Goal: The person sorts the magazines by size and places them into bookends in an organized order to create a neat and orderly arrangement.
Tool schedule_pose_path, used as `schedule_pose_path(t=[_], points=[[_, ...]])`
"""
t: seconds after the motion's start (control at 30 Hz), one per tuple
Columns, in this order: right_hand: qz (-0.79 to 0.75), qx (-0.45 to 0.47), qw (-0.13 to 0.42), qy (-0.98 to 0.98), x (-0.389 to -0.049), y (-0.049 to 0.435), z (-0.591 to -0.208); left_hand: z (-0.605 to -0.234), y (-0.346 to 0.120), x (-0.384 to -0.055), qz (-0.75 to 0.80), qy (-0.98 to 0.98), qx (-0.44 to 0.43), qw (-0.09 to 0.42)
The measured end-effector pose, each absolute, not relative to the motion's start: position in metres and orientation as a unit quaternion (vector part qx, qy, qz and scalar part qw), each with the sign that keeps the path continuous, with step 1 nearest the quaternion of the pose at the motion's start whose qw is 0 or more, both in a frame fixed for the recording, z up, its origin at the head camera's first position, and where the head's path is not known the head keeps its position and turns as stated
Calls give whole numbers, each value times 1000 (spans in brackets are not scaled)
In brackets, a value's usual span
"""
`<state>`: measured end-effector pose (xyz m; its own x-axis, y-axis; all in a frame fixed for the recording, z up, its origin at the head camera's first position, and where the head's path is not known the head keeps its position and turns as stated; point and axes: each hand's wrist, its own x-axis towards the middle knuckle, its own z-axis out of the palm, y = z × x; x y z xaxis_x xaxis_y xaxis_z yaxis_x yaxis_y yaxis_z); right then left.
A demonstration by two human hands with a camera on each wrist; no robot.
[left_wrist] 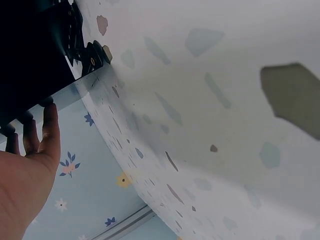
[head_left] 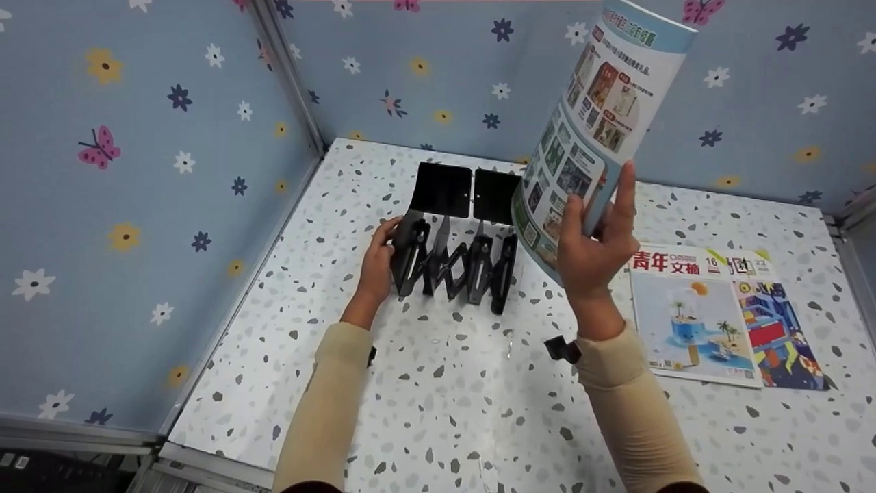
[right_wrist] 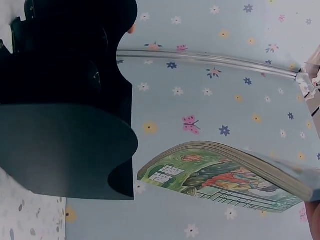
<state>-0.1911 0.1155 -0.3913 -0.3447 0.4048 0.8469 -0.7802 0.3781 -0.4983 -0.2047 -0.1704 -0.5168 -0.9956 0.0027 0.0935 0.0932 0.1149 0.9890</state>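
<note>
One speckled table: bears rack and flat magazines.
Black rack: far middle, spread out, plates standing.
Flat magazines: two, overlapping, right side.
Held magazine: airborne near rack's right end, bowed, tilted, apart; step looks like bringing it to rack; next move probably calls for straightening, lowering between plates.
Right hand: pinches held magazine, thumb in front.
Left hand: fingertips touch rack's left end; can't tell if pinching.

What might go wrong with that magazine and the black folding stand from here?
The magazine bows in the right hand, so its lower edge might catch on the black folding stand. The stand looks hinged, so a bump could shift it, though the left hand holds one end.
</note>
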Motion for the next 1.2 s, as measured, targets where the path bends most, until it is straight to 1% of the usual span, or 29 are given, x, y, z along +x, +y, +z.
schedule_pose_path(t=[0.13, 0.4, 0.77, 1.03, 1.2], points=[[537, 171, 561, -606, -195, 106, -388, -503, -168, -196, -655, -754, -32, 36], [528, 187, 562, -609, -198, 86, -387, -503, -167, -199, -695, -719, -22, 10], [523, 198, 543, -626, -205, 55, -398, -503, -166, -201, -695, -719, -12, 18], [534, 200, 536, -622, -210, 36, -408, -502, -165, -199, -683, -729, -28, 32], [540, 195, 533, -622, -211, 24, -417, -504, -165, -198, -686, -726, -29, 29]])
